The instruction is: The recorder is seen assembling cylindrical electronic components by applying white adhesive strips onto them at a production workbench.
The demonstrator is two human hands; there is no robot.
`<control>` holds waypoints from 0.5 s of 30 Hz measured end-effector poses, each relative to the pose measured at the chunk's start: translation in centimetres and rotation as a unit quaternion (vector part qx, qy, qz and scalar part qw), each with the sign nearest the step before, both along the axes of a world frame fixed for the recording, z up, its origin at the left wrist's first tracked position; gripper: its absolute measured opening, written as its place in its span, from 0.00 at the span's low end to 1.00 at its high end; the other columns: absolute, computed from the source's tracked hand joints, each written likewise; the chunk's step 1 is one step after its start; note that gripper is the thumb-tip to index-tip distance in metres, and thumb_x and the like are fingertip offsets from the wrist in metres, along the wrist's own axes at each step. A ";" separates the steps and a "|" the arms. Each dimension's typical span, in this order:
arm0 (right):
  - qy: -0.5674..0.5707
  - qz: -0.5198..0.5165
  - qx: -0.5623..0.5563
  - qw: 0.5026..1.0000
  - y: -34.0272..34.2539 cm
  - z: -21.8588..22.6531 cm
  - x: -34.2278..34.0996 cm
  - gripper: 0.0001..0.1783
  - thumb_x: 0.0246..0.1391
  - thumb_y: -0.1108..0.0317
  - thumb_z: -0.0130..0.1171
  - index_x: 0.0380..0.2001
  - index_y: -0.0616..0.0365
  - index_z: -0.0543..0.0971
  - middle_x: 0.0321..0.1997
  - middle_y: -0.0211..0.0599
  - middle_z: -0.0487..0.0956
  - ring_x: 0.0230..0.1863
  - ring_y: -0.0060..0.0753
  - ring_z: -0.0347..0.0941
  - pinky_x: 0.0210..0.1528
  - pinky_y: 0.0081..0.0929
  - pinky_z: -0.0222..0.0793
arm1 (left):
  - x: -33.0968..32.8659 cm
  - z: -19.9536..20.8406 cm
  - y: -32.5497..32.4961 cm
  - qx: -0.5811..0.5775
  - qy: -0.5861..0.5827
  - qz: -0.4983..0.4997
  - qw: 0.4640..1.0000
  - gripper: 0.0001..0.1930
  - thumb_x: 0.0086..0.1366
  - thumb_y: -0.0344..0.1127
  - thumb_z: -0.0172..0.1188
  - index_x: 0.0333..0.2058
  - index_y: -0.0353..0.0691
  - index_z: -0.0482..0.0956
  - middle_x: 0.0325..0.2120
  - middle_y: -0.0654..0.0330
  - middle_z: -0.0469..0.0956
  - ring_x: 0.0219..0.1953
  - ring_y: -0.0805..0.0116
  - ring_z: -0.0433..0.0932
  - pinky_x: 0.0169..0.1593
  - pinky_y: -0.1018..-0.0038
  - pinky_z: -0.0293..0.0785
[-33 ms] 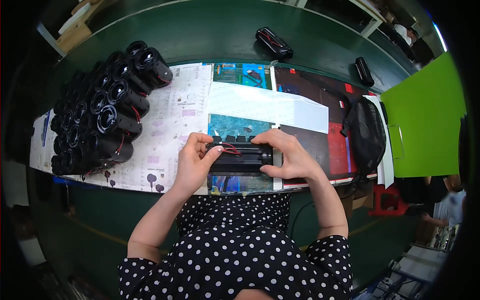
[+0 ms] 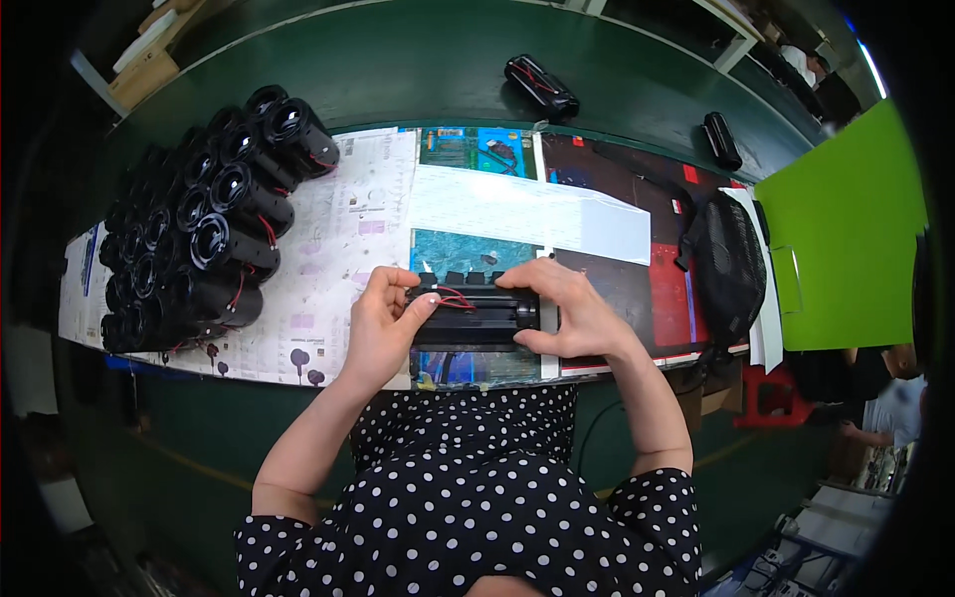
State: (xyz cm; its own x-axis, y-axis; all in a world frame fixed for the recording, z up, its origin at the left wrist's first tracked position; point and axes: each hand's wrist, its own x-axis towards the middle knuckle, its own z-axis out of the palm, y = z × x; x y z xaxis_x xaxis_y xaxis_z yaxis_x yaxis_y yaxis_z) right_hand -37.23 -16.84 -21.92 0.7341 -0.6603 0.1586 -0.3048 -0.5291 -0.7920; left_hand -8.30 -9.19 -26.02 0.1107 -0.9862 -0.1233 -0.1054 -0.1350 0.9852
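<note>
Between my two hands a black plastic tube-shaped housing (image 2: 463,325) lies lengthwise on the table. Thin red wires loop over its top, and several small black blocks line its far side. My left hand (image 2: 386,323) grips the left end, its thumb on top by the wires and its fingers at the far corner. At the right end, my right hand (image 2: 572,306) holds it with the index finger on the far side and the thumb on the near side. Just beyond the housing is a long white sheet (image 2: 527,214).
Several similar black housings (image 2: 214,239) stand packed together at the left. Two more, one nearer the middle (image 2: 542,88) and one farther right (image 2: 722,141), lie on the green surface beyond. A black mesh bag (image 2: 729,264) and a bright green panel (image 2: 841,239) are at the right.
</note>
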 end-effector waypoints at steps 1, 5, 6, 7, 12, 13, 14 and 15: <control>-0.013 0.002 -0.016 1.000 0.2 -0.5 -0.2 0.34 0.49 0.63 0.75 0.60 0.61 0.81 0.58 0.46 0.84 0.59 0.53 0.81 0.62 0.45 0.77 | 0.0 0.3 0.0 -0.014 -0.004 -0.002 1.000 0.15 0.72 0.33 0.71 0.49 0.33 0.76 0.24 0.70 0.73 0.27 0.82 0.66 0.32 0.79 0.66; -0.033 -0.058 -0.005 0.998 -0.7 -0.4 -3.2 0.31 0.55 0.64 0.73 0.62 0.60 0.81 0.57 0.45 0.85 0.56 0.48 0.84 0.61 0.43 0.79 | 2.5 1.8 -1.3 -0.041 -0.139 -0.011 0.989 0.10 0.75 0.35 0.65 0.48 0.35 0.80 0.30 0.61 0.81 0.31 0.76 0.76 0.37 0.74 0.73; -0.036 -0.090 0.020 0.995 -1.2 -0.1 -4.4 0.30 0.55 0.65 0.73 0.62 0.60 0.81 0.56 0.45 0.85 0.55 0.46 0.84 0.60 0.42 0.79 | 2.6 2.3 -2.6 -0.077 -0.189 -0.028 0.979 0.10 0.75 0.34 0.65 0.47 0.34 0.81 0.31 0.59 0.82 0.32 0.73 0.77 0.38 0.73 0.74; -0.036 -0.163 0.015 0.986 -2.2 -0.6 -5.6 0.25 0.58 0.67 0.71 0.59 0.61 0.82 0.53 0.46 0.86 0.51 0.42 0.85 0.56 0.39 0.81 | 2.5 3.5 -4.5 -0.113 -0.237 -0.047 0.964 0.10 0.74 0.34 0.65 0.47 0.34 0.81 0.33 0.57 0.83 0.32 0.71 0.78 0.39 0.72 0.75; 0.041 -0.298 -0.094 0.949 -10.1 -3.8 -7.4 0.18 0.59 0.75 0.65 0.53 0.61 0.84 0.49 0.49 0.84 0.47 0.49 0.86 0.50 0.42 0.83 | -3.5 3.9 -14.4 -0.204 -0.280 -0.239 0.907 0.11 0.72 0.33 0.64 0.50 0.37 0.84 0.32 0.53 0.81 0.35 0.63 0.79 0.44 0.67 0.76; 0.092 -0.293 -0.129 0.943 -10.8 -4.4 -6.9 0.19 0.58 0.74 0.65 0.53 0.60 0.85 0.49 0.49 0.83 0.48 0.51 0.85 0.52 0.44 0.83 | -4.7 2.7 -16.2 -0.212 -0.301 -0.282 0.886 0.14 0.72 0.35 0.65 0.54 0.39 0.83 0.35 0.51 0.81 0.37 0.59 0.80 0.46 0.63 0.77; 0.142 -0.288 -0.164 0.933 -11.5 -4.7 -6.3 0.20 0.57 0.74 0.65 0.54 0.58 0.86 0.49 0.49 0.83 0.48 0.54 0.85 0.53 0.47 0.82 | -5.9 1.5 -17.6 -0.219 -0.321 -0.325 0.862 0.18 0.71 0.37 0.67 0.57 0.41 0.82 0.37 0.49 0.82 0.39 0.54 0.82 0.48 0.60 0.78; 0.140 -0.297 -0.176 0.928 -11.4 -5.0 -6.0 0.19 0.56 0.73 0.65 0.53 0.55 0.87 0.50 0.48 0.83 0.50 0.56 0.83 0.56 0.49 0.80 | -7.1 0.6 -18.4 -0.227 -0.376 -0.343 0.830 0.21 0.71 0.39 0.67 0.61 0.44 0.80 0.39 0.47 0.82 0.42 0.50 0.83 0.50 0.57 0.78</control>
State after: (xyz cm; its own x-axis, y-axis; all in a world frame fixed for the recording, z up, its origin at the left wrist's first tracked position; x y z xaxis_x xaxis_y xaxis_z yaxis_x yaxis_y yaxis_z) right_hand -43.20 -28.20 -26.93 0.3019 -0.9052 0.2991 -0.7927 -0.4127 -0.4487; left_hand -15.41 -27.57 -25.37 -0.6197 -0.7743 0.1280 -0.6119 0.5789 0.5389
